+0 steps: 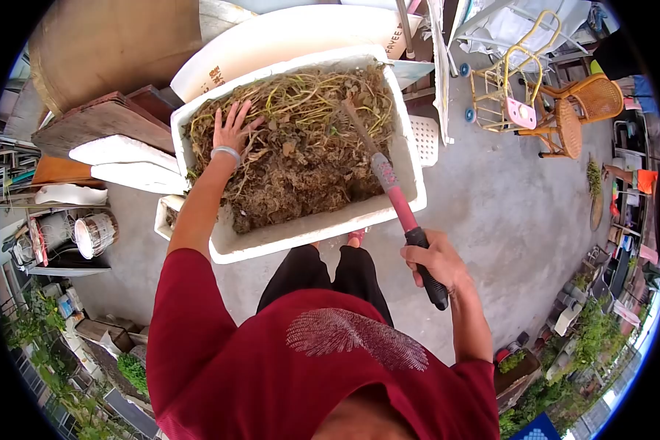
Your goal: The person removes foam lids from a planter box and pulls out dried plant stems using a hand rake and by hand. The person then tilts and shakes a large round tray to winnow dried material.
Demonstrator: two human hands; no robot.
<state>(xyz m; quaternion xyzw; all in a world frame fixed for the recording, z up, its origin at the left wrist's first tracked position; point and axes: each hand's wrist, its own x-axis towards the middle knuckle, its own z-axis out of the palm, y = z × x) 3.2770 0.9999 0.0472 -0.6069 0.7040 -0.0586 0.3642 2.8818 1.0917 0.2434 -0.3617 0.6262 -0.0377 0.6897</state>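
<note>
A white foam box [317, 238] is filled with dark crumbly soil [293, 187] and a layer of dried stems and yellow-green vines [301, 99]. My left hand [231, 132], with a band at its wrist, lies on the plant matter at the left, fingers spread. My right hand [438, 262] is wrapped around the black grip of a garden trowel [393, 191] with a pink shaft. Its narrow, rusty blade points up and left over the right part of the box, touching or just above the vines; I cannot tell which.
Wooden boards [103, 125] and white foam pieces [136, 163] lean left of the box. A white perforated basket [424, 139] sits at its right. Farther right are a yellow-framed cart [517, 66] and a wicker chair [594, 95]. Potted greenery lines both lower sides.
</note>
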